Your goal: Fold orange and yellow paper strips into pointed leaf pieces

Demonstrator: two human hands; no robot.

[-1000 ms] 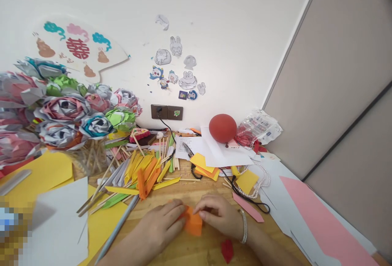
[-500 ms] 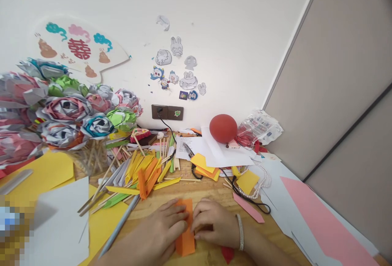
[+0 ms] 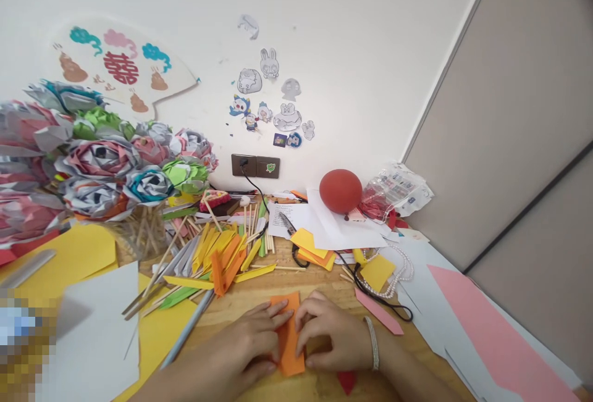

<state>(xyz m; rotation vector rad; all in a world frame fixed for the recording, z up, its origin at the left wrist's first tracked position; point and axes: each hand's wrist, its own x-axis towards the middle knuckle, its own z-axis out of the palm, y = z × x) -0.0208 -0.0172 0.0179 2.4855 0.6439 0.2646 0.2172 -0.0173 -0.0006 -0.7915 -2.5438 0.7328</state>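
The orange paper point(image 3: 289, 347) lies at the bottom middle, long side going up and down, top tipped slightly left. It's between the left hand point(image 3: 252, 340), fingers spread on it, and the curled right hand point(image 3: 330, 333), touching its right edge; I can't tell if that one pinches.

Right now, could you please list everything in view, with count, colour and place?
Orange paper: one, orange, lower centre.
Folded strips: many, mixed colours, left of centre.
Paper flowers: many, mixed colours, left.
Wooden sticks: many, pale, near the folded strips.
Paper sheets: several, white, yellow, pink, both sides.
Pink strip: one, pink, lower right.
Bead strings: count unclear, whitish, right.
Balloon: one, red, back.
Painted board: one, white, wall.
Figures: about ten, mostly grey, wall.
Socket plates: two, dark, wall.
Red piece: one, red, bottom edge.
Left hand: one, bare, on the orange paper.
Right hand: one, bare, at the paper's right edge.
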